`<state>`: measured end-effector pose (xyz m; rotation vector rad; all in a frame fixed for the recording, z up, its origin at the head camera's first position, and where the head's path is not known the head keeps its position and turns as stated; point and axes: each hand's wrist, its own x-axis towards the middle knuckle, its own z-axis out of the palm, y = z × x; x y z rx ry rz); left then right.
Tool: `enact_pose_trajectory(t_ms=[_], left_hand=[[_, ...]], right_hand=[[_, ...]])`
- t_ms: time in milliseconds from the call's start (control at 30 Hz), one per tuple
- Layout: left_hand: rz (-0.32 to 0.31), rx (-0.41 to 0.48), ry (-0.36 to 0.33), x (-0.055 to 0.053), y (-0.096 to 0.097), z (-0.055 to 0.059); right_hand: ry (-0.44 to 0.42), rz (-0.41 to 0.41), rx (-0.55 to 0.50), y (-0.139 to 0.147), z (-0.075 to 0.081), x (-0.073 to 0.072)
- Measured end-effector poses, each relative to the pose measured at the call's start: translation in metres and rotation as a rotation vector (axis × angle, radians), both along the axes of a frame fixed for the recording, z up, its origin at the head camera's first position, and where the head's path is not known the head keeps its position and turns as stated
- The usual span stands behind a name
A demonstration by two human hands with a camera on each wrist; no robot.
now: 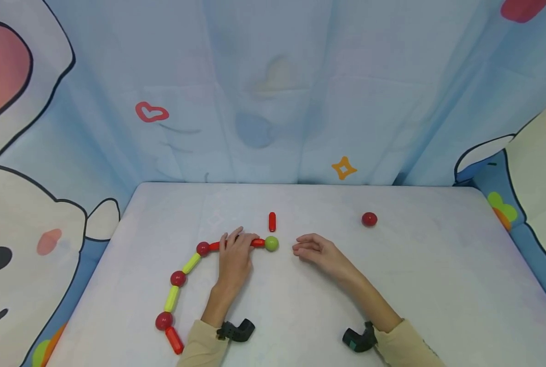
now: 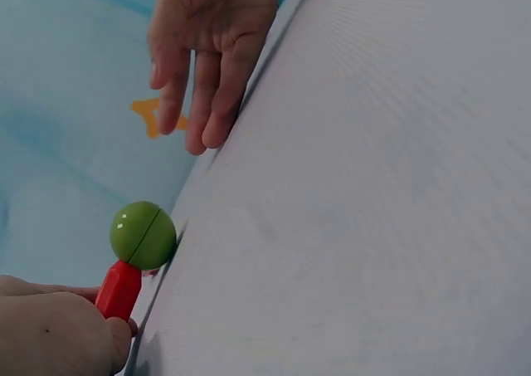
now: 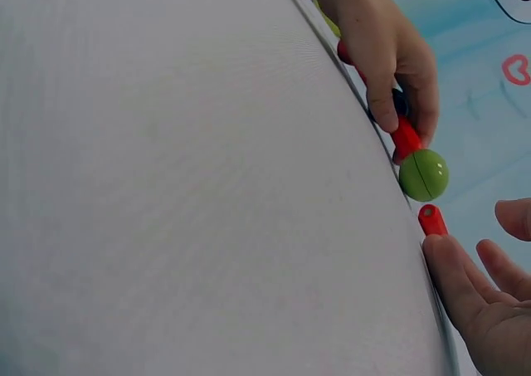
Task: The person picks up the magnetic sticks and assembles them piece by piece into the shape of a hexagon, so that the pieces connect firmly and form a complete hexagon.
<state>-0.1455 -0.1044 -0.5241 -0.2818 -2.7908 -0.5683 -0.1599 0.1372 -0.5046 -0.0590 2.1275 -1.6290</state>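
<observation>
On the white table lies a curved chain of balls and rods. My left hand [image 1: 236,260] pinches a red rod [image 1: 257,243] near the chain's far end, which finishes in a green ball [image 1: 271,243]. Under that hand a dark blue ball [image 3: 401,102] shows in the right wrist view. My right hand [image 1: 320,253] hovers to the right of the green ball, fingers loosely bent, holding nothing. A loose red rod [image 1: 272,221] lies just behind the green ball. Red balls [image 1: 178,278] and yellow-green rods [image 1: 172,298] alternate down the chain's left side.
A single red ball [image 1: 369,219] sits apart at the back right of the table [image 1: 438,285]. The chain's near end is a red rod [image 1: 174,340] close to my left sleeve. Behind the table hangs a blue patterned curtain [image 1: 273,102].
</observation>
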Motion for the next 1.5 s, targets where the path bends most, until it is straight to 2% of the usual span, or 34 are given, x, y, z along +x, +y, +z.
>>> enact_pose_trajectory(t_ms=[100, 333, 867, 1500], left_hand=[[0.020, 0.004, -0.023, -0.001, -0.002, -0.001], [0.003, -0.017, -0.026, -0.002, -0.003, -0.001], [-0.083, -0.106, 0.152, -0.001, -0.003, -0.001], [-0.080, -0.065, 0.053, -0.001, -0.001, -0.003]], right_hand=[[-0.005, 0.002, -0.002, 0.002, 0.001, -0.001], [-0.011, 0.018, -0.022, 0.007, 0.001, -0.003], [0.008, 0.030, -0.026, 0.013, -0.001, -0.007], [0.009, 0.050, -0.043, 0.014, -0.001, -0.005]])
